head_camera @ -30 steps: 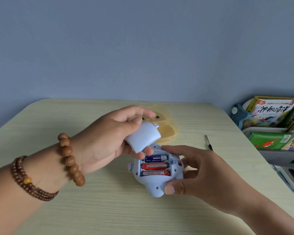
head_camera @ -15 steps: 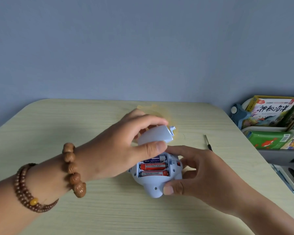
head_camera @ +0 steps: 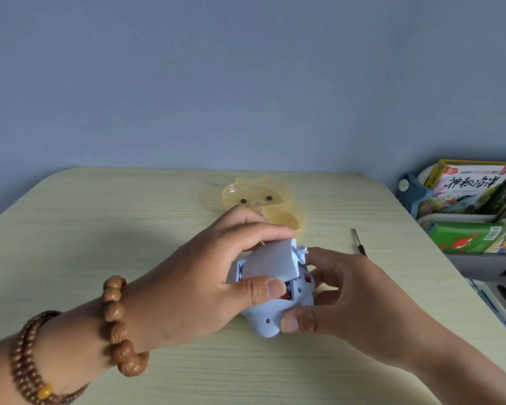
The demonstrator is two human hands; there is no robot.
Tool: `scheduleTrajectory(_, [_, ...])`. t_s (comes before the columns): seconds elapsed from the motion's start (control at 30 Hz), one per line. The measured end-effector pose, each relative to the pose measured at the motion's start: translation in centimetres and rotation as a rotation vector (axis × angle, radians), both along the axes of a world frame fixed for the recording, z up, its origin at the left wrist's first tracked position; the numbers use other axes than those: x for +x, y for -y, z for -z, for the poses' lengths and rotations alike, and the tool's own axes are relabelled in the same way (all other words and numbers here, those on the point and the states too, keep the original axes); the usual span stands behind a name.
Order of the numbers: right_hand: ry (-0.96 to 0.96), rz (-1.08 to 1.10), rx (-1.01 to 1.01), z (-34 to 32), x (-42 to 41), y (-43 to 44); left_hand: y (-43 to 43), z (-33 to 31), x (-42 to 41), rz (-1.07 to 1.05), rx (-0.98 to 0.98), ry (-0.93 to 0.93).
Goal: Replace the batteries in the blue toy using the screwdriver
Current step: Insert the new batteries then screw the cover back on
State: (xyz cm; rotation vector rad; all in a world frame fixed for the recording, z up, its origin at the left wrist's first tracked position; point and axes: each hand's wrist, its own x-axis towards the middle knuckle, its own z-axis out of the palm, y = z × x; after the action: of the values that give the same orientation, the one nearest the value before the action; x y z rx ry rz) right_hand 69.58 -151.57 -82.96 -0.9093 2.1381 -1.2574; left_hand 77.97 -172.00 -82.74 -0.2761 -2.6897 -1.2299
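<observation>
The pale blue toy (head_camera: 265, 320) lies belly-up on the table (head_camera: 100, 229). My right hand (head_camera: 342, 296) grips it from the right side, thumb on its lower end. My left hand (head_camera: 216, 276) pinches the blue battery cover (head_camera: 270, 263) between thumb and fingers and holds it tilted over the battery bay. The cover hides most of the batteries (head_camera: 285, 293); only a red sliver shows at its lower right edge. The screwdriver (head_camera: 360, 244) lies on the table to the right, past my right hand, untouched.
An open yellow bear-shaped case (head_camera: 257, 197) sits just behind the toy. Right of the table stands a shelf with picture books (head_camera: 468, 188) and green boxes (head_camera: 462, 236). A blue wall rises behind the table.
My left hand has brought the battery cover down from above the toy onto the battery bay, hiding the batteries. My right hand still holds the toy in place.
</observation>
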Motion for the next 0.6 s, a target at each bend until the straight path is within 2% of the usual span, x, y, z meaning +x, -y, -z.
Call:
scheduleTrajectory(0.37, [-0.028,0.024,0.03,-0.44,0.34,0.27,-0.15,-0.12,0.34,-0.107,-0.057,-0.039])
scheduleTrajectory(0.6, [-0.043,0.029,0.029,-0.85,0.74,0.47,0.37,-0.51,0.14,-0.119,-0.025,0.061])
